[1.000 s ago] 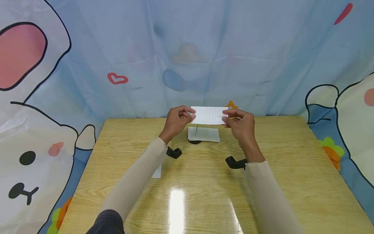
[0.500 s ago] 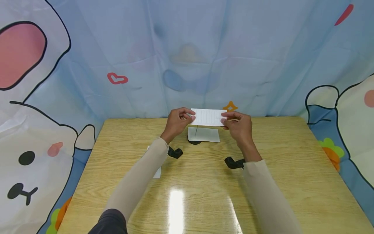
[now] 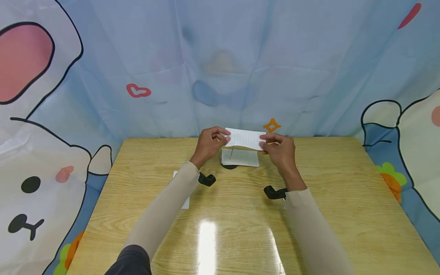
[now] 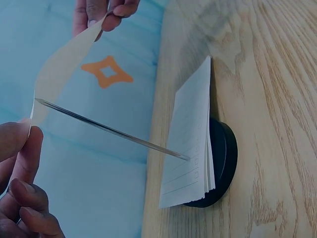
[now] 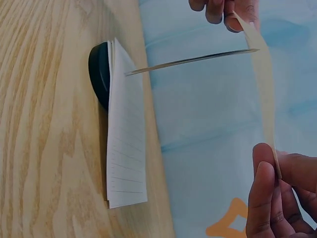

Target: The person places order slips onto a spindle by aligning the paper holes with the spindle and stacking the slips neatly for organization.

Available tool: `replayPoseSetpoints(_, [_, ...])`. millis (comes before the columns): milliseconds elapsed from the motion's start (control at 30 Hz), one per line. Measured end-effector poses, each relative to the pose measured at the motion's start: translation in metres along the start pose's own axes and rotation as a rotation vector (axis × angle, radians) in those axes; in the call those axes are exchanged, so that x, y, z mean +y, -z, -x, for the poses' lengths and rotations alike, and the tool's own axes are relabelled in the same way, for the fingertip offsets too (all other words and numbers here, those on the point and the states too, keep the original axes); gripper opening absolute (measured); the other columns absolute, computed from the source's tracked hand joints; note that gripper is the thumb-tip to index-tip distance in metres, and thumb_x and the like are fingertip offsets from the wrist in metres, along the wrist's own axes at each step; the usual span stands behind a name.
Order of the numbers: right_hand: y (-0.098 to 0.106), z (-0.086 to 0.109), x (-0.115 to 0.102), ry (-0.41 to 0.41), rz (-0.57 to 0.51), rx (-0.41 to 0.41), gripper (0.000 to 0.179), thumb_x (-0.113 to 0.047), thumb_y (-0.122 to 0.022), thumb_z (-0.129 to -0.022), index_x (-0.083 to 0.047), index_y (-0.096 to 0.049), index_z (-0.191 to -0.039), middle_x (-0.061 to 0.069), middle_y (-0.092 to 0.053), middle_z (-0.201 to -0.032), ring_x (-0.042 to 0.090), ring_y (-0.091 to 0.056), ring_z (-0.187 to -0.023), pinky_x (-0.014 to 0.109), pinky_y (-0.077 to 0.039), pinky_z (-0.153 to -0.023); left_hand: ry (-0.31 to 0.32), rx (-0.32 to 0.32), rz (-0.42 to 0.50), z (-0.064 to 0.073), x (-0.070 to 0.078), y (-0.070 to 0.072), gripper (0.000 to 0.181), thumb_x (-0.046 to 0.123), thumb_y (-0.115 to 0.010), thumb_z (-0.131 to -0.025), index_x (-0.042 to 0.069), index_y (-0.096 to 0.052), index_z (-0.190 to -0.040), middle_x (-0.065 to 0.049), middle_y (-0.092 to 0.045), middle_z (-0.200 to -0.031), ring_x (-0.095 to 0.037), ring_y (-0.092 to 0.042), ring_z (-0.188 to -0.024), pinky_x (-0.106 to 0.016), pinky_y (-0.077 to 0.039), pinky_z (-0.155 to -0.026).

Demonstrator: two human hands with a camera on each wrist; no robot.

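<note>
A lined paper slip [image 3: 245,138] is held up by its two short ends, bowed and lower at its right side. My left hand [image 3: 209,143] pinches one end between thumb and fingers; my right hand [image 3: 281,151] pinches the other. Below stands a bill spike with a black round base [image 4: 227,161] and a thin upright metal spike [image 4: 114,130]. Several slips [image 4: 190,131] are threaded on it, low over the base. In both wrist views the spike's tip meets the underside of the held slip, nearer my left hand's end.
More white paper [image 3: 185,203] lies on the wooden table [image 3: 233,214], partly hidden under my left forearm. Black wrist camera mounts [image 3: 207,180] jut inward from both wrists. A printed blue curtain [image 3: 220,68] hangs right behind the table's far edge.
The right end of the slip has come down and a little left with my right hand, so the slip now tilts and bows. My left hand has barely moved.
</note>
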State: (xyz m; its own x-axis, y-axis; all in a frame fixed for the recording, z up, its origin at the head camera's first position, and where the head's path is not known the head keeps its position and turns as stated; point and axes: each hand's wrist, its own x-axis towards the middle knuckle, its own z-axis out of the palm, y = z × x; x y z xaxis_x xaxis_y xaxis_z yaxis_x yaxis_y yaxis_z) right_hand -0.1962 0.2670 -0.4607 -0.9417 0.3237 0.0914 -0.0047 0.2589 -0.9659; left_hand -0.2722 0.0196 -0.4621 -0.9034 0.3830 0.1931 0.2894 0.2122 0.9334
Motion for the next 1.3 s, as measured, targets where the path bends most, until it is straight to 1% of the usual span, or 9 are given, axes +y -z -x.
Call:
replayPoseSetpoints(167, [-0.0002,0.0001,0.0020,-0.017,-0.009,-0.018,0.022,-0.007,-0.079,-0.096,0.001,-0.079,-0.116,0.011,-0.062,-0.108,0.012,-0.071,-0.075,0.030,-0.065,-0.075,-0.003,0.001,-0.024,0.0004,0.0030,-0.0003,0.015,0.018,-0.075,-0.101,0.011,-0.079,-0.113,-0.016,-0.075,-0.090,-0.017,-0.052,-0.063,-0.029,-0.043,-0.063])
replayPoseSetpoints(367, [-0.0015,-0.0004,0.0048,-0.017,-0.015,-0.022,0.022,-0.006,-0.079,-0.096,0.002,-0.079,-0.117,0.013,-0.062,-0.108,0.014,-0.073,-0.076,0.028,-0.064,-0.073,-0.006,0.005,-0.037,0.0006,0.0042,-0.0005,0.015,0.017,-0.076,-0.101,0.009,-0.079,-0.113,-0.015,-0.075,-0.088,-0.017,-0.052,-0.063,-0.029,-0.043,-0.063])
replayPoseSetpoints(533, [-0.0031,-0.0003,0.0065,-0.027,0.008,-0.017,0.021,-0.006,-0.079,-0.096,0.000,-0.079,-0.116,0.013,-0.062,-0.107,0.018,-0.073,-0.079,0.030,-0.065,-0.074,-0.007,0.007,-0.051,0.0005,0.0037,-0.0008,0.015,0.018,-0.076,-0.101,0.010,-0.079,-0.113,-0.010,-0.074,-0.086,-0.017,-0.051,-0.063,-0.029,-0.043,-0.063])
replayPoseSetpoints(600, [-0.0035,-0.0003,0.0069,-0.032,0.013,-0.016,0.021,-0.006,-0.079,-0.096,0.000,-0.079,-0.116,0.012,-0.062,-0.107,0.020,-0.074,-0.079,0.029,-0.065,-0.073,-0.007,0.005,-0.053,0.0005,0.0034,-0.0008,0.015,0.018,-0.076,-0.101,0.011,-0.079,-0.113,-0.009,-0.073,-0.085,-0.017,-0.051,-0.062,-0.029,-0.043,-0.062])
replayPoseSetpoints(700, [-0.0041,-0.0001,0.0074,-0.031,0.012,-0.016,0.021,-0.005,-0.079,-0.095,0.000,-0.079,-0.115,0.013,-0.062,-0.107,0.022,-0.074,-0.080,0.027,-0.064,-0.071,-0.008,0.002,-0.053,0.0006,0.0035,-0.0006,0.015,0.018,-0.076,-0.101,0.011,-0.079,-0.113,-0.010,-0.073,-0.085,-0.017,-0.050,-0.062,-0.030,-0.042,-0.062])
replayPoseSetpoints(933, [-0.0054,-0.0007,0.0078,-0.032,0.031,-0.014,0.019,-0.004,-0.079,-0.096,0.000,-0.080,-0.114,0.013,-0.062,-0.106,0.024,-0.073,-0.081,0.035,-0.066,-0.076,-0.012,0.003,-0.060,-0.0003,0.0031,-0.0003,0.015,0.018,-0.076,-0.101,0.011,-0.079,-0.113,-0.008,-0.073,-0.084,-0.017,-0.050,-0.061,-0.030,-0.042,-0.061])
replayPoseSetpoints(1133, [-0.0066,-0.0013,0.0076,-0.044,0.041,-0.010,0.018,-0.003,-0.078,-0.096,0.000,-0.080,-0.113,0.015,-0.063,-0.106,0.028,-0.074,-0.084,0.035,-0.066,-0.076,-0.018,-0.001,-0.063,-0.0003,0.0039,-0.0004,0.015,0.018,-0.076,-0.101,0.011,-0.079,-0.113,-0.008,-0.073,-0.084,-0.017,-0.051,-0.061,-0.030,-0.042,-0.061])
replayPoseSetpoints(1200, [-0.0069,-0.0013,0.0077,-0.044,0.042,-0.011,0.018,-0.003,-0.078,-0.096,0.000,-0.080,-0.113,0.016,-0.064,-0.107,0.027,-0.074,-0.083,0.033,-0.065,-0.075,-0.021,0.000,-0.067,0.0000,0.0046,-0.0005,0.014,0.018,-0.076,-0.101,0.011,-0.079,-0.113,-0.008,-0.073,-0.084,-0.017,-0.051,-0.061,-0.030,-0.043,-0.061])
replayPoseSetpoints(1300, [-0.0071,-0.0012,0.0086,-0.043,0.044,-0.014,0.018,-0.003,-0.079,-0.096,0.001,-0.080,-0.113,0.018,-0.064,-0.107,0.024,-0.073,-0.081,0.034,-0.066,-0.075,-0.026,0.006,-0.077,0.0003,0.0055,-0.0006,0.014,0.018,-0.076,-0.101,0.011,-0.079,-0.113,-0.009,-0.073,-0.084,-0.017,-0.050,-0.061,-0.030,-0.042,-0.061])
